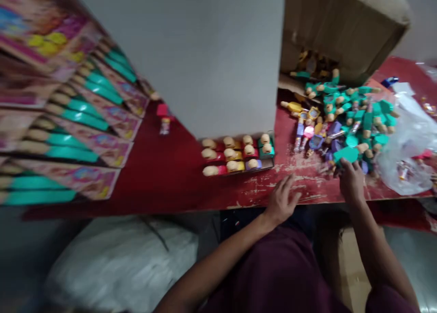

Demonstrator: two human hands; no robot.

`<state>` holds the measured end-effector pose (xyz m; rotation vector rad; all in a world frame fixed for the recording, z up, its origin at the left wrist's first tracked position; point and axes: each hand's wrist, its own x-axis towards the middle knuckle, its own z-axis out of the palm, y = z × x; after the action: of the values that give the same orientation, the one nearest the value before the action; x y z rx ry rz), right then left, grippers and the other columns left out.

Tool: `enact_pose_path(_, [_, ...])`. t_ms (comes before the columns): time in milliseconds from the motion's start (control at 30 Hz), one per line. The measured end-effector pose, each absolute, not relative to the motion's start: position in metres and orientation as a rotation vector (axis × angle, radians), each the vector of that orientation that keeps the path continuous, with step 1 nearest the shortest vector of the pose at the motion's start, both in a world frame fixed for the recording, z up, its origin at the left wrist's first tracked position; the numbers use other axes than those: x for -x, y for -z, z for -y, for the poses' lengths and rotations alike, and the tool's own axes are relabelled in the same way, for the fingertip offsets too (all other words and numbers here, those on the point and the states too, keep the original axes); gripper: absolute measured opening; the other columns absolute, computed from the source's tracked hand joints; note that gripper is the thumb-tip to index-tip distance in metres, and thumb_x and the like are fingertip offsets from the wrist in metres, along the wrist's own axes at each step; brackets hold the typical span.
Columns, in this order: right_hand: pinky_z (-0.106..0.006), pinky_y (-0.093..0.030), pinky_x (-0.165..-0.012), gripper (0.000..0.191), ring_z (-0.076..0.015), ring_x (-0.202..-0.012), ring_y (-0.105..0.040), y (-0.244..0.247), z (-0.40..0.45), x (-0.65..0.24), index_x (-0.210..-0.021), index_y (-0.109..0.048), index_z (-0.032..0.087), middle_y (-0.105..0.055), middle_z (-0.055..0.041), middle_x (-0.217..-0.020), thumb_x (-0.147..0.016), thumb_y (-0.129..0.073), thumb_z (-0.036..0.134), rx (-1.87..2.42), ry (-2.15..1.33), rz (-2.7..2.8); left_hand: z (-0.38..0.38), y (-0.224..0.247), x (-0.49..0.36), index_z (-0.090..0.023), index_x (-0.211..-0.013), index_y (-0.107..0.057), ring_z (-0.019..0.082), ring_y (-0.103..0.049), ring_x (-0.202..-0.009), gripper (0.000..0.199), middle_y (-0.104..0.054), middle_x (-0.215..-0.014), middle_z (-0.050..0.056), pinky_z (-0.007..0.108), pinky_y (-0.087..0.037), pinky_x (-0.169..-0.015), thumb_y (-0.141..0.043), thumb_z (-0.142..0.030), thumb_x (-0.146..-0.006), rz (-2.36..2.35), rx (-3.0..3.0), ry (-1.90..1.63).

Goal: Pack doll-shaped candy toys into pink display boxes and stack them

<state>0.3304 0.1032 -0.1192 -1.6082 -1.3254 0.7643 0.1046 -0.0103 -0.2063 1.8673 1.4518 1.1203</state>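
Observation:
My right hand (pixel 352 181) is at the front of a loose pile, its fingers closed against a teal plastic piece with a beige knobbed end (pixel 346 154). The fingertips are partly hidden and blurred. My left hand (pixel 282 201) hovers near the table's front edge, fingers stretched out and holding nothing. To its left lies a small open box (pixel 273 163) with rows of red, yellow, purple and teal pieces, beige ends up; one spot at its front right corner has no piece. Teal, purple and yellow pieces (pixel 370 121) make up the pile.
A large cardboard carton (pixel 344 26) lies open behind the pile. Clear plastic bags (pixel 409 144) sit at right. Filled printed display boxes (pixel 88 153) stand at left on the red table (pixel 164 181). A grey panel (pixel 205 53) rises behind; one small red-topped piece (pixel 164 119) lies apart.

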Motion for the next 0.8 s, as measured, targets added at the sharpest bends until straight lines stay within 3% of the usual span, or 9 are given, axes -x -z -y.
enact_pose_path(133, [-0.030,-0.049,-0.051,0.027,-0.0153,-0.048,-0.055,0.122,-0.029,-0.270,-0.094,-0.062,0.022,-0.060,0.0030,-0.061,-0.089,-0.072,0.046,1.509,-1.174,1.263,0.004,0.180,-0.113,-0.018,-0.144,-0.054,0.029,-0.062,-0.130,0.047,-0.065,-0.138,0.018,0.046,-0.053,-0.111,-0.054,-0.040,-0.102,-1.365,-1.681,-1.185])
enact_pose_path(233, [-0.032,-0.053,-0.056,0.031,-0.0177,-0.059,-0.062,0.111,-0.019,-0.257,-0.108,-0.064,0.025,-0.068,-0.0015,-0.079,-0.092,-0.069,0.051,1.401,-1.227,1.304,0.011,0.168,-0.096,-0.017,-0.125,-0.067,0.025,-0.071,-0.097,0.042,-0.073,-0.105,0.012,0.040,-0.060,-0.088,-0.059,-0.049,-0.099,-1.243,-1.324,-1.125])
enact_pose_path(333, [-0.037,-0.058,-0.062,0.048,-0.0197,-0.069,-0.065,0.096,-0.030,-0.262,-0.126,-0.062,0.029,-0.073,-0.0066,-0.104,-0.088,-0.073,0.054,1.258,-1.386,1.424,0.017,0.150,-0.063,-0.014,-0.114,-0.070,0.013,-0.054,-0.053,0.057,-0.058,-0.067,-0.001,0.028,-0.050,-0.054,-0.068,-0.065,-0.088,-0.859,-0.901,-0.893])
enact_pose_path(400, [-0.038,-0.059,-0.062,0.045,-0.0202,-0.067,-0.065,0.088,-0.038,-0.266,-0.116,-0.068,0.026,-0.074,-0.0076,-0.098,-0.082,-0.079,0.054,1.227,-1.539,1.499,0.017,0.141,-0.042,-0.012,-0.109,-0.071,0.007,-0.037,-0.042,0.063,-0.044,-0.056,-0.007,0.025,-0.041,-0.046,-0.074,-0.068,-0.081,-0.593,-0.712,-0.731])
enact_pose_path(467, [-0.037,-0.059,-0.061,0.034,-0.0209,-0.065,-0.066,0.083,-0.043,-0.265,-0.094,-0.072,0.023,-0.074,-0.0064,-0.082,-0.081,-0.082,0.052,1.267,-1.537,1.571,0.014,0.138,-0.028,-0.011,-0.099,-0.070,0.006,-0.033,-0.040,0.064,-0.040,-0.052,-0.009,0.024,-0.039,-0.044,-0.079,-0.070,-0.075,-0.523,-0.643,-0.690])
enact_pose_path(567, [-0.035,-0.057,-0.059,0.029,-0.0207,-0.061,-0.065,0.086,-0.050,-0.254,-0.078,-0.071,0.021,-0.069,-0.0041,-0.068,-0.083,-0.081,0.048,1.325,-1.283,1.639,0.011,0.146,-0.020,-0.015,-0.083,-0.063,0.008,-0.043,-0.043,0.064,-0.046,-0.053,-0.007,0.024,-0.038,-0.046,-0.075,-0.077,-0.073,-0.812,-0.660,-0.901])
enact_pose_path(667, [-0.038,-0.058,-0.066,0.026,-0.0225,-0.067,-0.067,0.102,-0.064,-0.236,-0.082,-0.072,0.021,-0.072,-0.0053,-0.075,-0.086,-0.077,0.046,1.349,-0.964,1.736,0.021,0.155,-0.015,-0.018,-0.081,-0.058,0.010,-0.051,-0.052,0.055,-0.054,-0.063,-0.004,0.024,-0.043,-0.052,-0.065,-0.072,-0.085,-1.308,-0.729,-1.189])
enact_pose_path(800, [-0.045,-0.059,-0.084,0.025,-0.0280,-0.090,-0.071,0.137,-0.087,-0.218,-0.100,-0.074,0.021,-0.076,-0.0102,-0.100,-0.088,-0.075,0.043,1.254,-0.656,1.990,0.049,0.143,0.006,-0.020,-0.098,-0.065,0.016,-0.066,-0.079,0.026,-0.068,-0.085,0.004,0.031,-0.054,-0.076,-0.054,-0.043,-0.101,-1.843,-1.175,-1.512])
